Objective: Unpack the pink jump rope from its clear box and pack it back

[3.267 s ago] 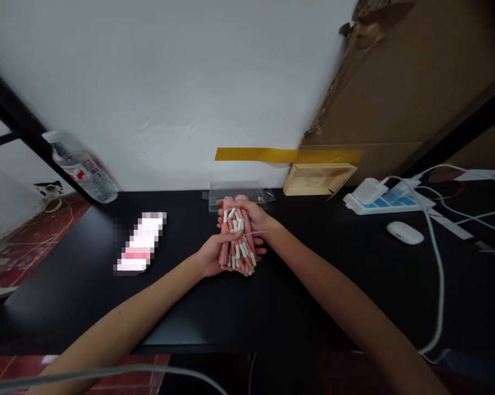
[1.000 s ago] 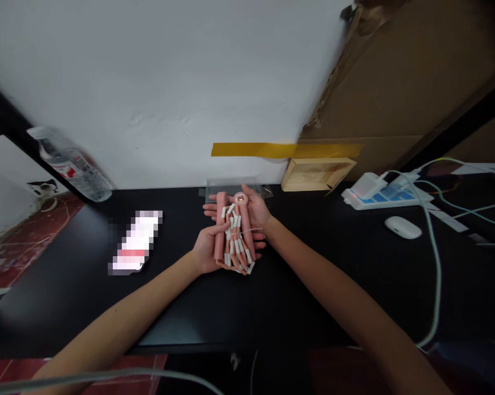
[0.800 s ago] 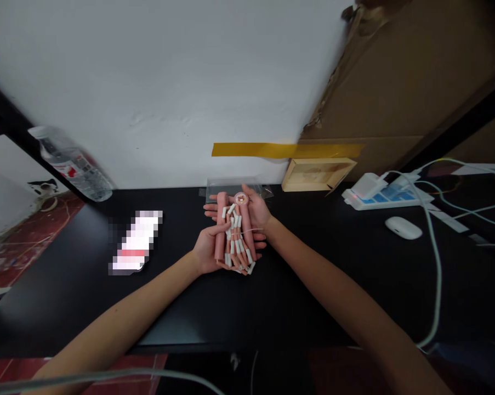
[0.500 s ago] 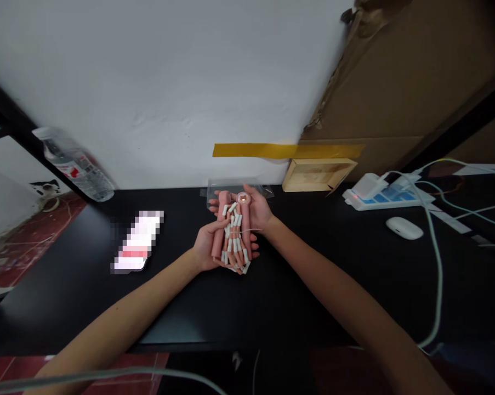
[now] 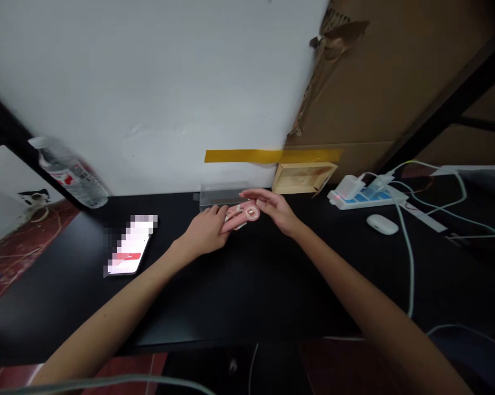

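Note:
Both my hands hold a bundle of pink tubes with white tips (image 5: 242, 215) low over the black desk (image 5: 239, 285). My left hand (image 5: 206, 230) is turned palm down with its fingers curled on the bundle's left end. My right hand (image 5: 274, 207) grips the right end, where a round pink disc (image 5: 253, 212) faces up. A clear plastic box (image 5: 221, 196) stands just behind the bundle, against the white wall.
A phone (image 5: 129, 251) lies left of my hands, and a water bottle (image 5: 72, 176) sits at the far left. At the right are a small wooden box (image 5: 303, 178), a power strip (image 5: 367, 193), a white mouse (image 5: 382, 224) and pale cables (image 5: 409, 263). Cardboard leans behind them.
The bundle was held upright and fanned in my palms. Both hands have moved forward towards the clear box, my left hand has turned palm down, and the bundle now lies low and sideways.

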`<state>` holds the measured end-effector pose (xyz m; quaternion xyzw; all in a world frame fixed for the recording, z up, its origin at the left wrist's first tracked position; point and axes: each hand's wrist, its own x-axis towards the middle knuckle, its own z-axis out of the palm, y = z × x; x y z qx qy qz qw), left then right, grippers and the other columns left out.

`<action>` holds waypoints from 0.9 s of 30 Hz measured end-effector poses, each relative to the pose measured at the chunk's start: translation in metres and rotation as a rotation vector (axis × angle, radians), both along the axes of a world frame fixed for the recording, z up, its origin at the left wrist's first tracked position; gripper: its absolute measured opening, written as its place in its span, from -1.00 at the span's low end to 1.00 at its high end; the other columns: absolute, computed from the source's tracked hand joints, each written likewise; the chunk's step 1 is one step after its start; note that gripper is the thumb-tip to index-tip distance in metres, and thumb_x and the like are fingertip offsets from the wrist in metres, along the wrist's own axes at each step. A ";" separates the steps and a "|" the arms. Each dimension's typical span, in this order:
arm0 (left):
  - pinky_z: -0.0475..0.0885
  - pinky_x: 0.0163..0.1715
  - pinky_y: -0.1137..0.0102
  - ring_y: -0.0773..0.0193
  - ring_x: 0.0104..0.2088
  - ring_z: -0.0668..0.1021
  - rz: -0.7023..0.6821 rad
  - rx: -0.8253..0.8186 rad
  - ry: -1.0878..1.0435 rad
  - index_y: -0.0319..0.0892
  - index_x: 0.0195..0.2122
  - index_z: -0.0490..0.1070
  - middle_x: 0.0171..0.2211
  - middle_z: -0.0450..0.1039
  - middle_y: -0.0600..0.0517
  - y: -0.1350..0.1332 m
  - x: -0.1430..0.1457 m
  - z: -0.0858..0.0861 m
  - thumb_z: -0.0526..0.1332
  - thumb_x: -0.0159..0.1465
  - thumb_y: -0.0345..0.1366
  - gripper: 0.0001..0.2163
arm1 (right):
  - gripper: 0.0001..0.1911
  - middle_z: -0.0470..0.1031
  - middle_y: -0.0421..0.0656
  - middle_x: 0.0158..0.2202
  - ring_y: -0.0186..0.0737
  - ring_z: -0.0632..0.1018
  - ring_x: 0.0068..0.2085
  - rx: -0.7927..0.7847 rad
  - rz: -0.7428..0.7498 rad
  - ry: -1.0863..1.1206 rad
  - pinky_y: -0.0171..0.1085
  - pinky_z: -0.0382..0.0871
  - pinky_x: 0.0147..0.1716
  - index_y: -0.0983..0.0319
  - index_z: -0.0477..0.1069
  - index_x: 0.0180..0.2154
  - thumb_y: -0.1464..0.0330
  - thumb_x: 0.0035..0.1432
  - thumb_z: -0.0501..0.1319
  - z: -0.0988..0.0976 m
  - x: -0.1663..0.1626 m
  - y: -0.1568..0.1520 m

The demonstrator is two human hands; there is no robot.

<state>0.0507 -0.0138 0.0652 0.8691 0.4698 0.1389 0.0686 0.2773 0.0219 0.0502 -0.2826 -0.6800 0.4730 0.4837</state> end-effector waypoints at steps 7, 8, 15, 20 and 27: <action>0.41 -0.07 0.12 -0.11 -0.01 0.51 0.033 0.168 0.314 -0.29 0.22 0.25 0.02 0.45 -0.23 0.010 0.025 -0.026 0.19 0.36 -0.22 -0.55 | -0.46 0.36 0.06 0.27 0.09 0.34 0.31 0.429 -0.211 -0.626 0.16 0.20 0.29 0.19 0.40 0.19 0.11 0.25 0.25 -0.035 0.019 -0.016; 0.41 -0.07 0.12 -0.10 -0.01 0.51 0.024 0.177 0.313 -0.29 0.23 0.25 0.03 0.45 -0.23 0.011 0.026 -0.028 0.20 0.36 -0.20 -0.55 | -0.42 0.34 0.09 0.29 0.09 0.31 0.33 0.447 -0.198 -0.687 0.16 0.19 0.29 0.22 0.37 0.21 0.10 0.25 0.24 -0.037 0.019 -0.016; 0.40 0.01 0.07 -0.13 0.05 0.50 -0.083 0.153 0.200 -0.25 0.26 0.25 0.13 0.42 -0.23 0.013 0.012 -0.033 0.25 0.30 0.04 -0.38 | -0.35 0.24 0.04 0.36 0.05 0.22 0.39 0.409 -0.115 -0.862 0.16 0.14 0.33 0.18 0.22 0.33 0.00 0.36 0.08 -0.042 0.021 -0.017; 0.29 0.20 0.03 -0.10 0.24 0.38 -0.157 0.147 -0.070 -0.16 0.28 0.22 0.26 0.31 -0.19 0.010 -0.016 -0.045 0.21 0.32 0.08 -0.39 | -0.29 0.16 0.02 0.40 0.03 0.16 0.41 0.394 -0.099 -0.890 0.16 0.12 0.34 0.15 0.11 0.38 -0.01 0.34 0.09 -0.047 0.021 -0.018; 0.13 0.34 0.01 -0.06 0.40 0.14 -0.074 -0.063 -0.392 -0.16 0.39 0.01 0.40 0.05 -0.21 0.007 -0.031 -0.067 0.06 0.42 0.06 -0.37 | -0.25 0.20 0.03 0.39 0.07 0.16 0.41 0.477 -0.085 -0.896 0.19 0.12 0.34 0.16 0.12 0.38 0.01 0.28 0.18 -0.050 0.010 -0.018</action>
